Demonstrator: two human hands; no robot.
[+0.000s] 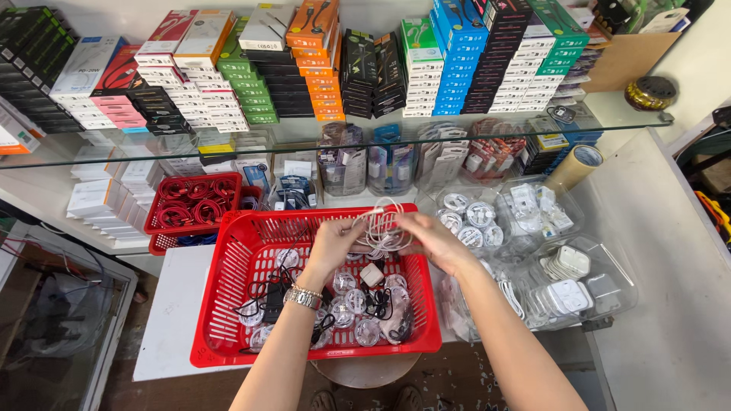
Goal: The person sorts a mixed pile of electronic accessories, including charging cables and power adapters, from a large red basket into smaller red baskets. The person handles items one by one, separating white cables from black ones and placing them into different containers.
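1. Shelving: the glass shelf (pixel 457 133) is fully stacked with rows of boxed accessories (pixel 304 68); nothing there is being touched.
2. Counter (pixel 670 251): white and mostly bare on the right; clear plastic tubs (pixel 601 281) of bagged white items are set on it, just beside the basket.
3. Big red basket (pixel 228 304): placed in the middle, under both hands. A mixed pile is left in it, with black cables (pixel 266 301), round clear pouches (pixel 358 301) and a small white charger block (pixel 371 274). Judged as the unsorted backlog; most of the floor area is covered.
4. Small red tray (pixel 156 221): filled with coiled red cables (pixel 194 202), well apart from the hands. These look finished.
5. Left hand (pixel 333 242): raised over the basket's far half, a metal watch (pixel 304 297) worn on the wrist. Fingers are curled and closed on the white cable (pixel 378 228).
6. Right hand (pixel 432 237): held level with the left, fingers pinched on the other side of the same cable.
7. White cable: held between both hands above the basket, in loose loops, not resting on anything. The coil is judged partly formed; whether any tie is fitted cannot be told.
8. Progress judgement: one cable in hand, several pieces left in the basket.
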